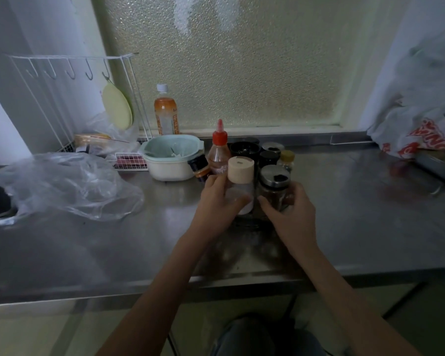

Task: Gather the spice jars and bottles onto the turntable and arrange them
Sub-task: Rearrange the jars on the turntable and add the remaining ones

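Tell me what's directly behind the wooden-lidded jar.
Behind the wooden-lidded jar stand a red-capped sauce bottle and black-lidded jars. Their bases and the turntable beneath are hidden.

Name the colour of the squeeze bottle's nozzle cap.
Red, on the squeeze bottle; the head view shows it clearly.

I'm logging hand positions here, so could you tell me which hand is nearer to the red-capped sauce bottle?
The left hand: it grips the beige-lidded jar just in front of the red-capped sauce bottle. The right hand holds the metal-lidded jar, further right.
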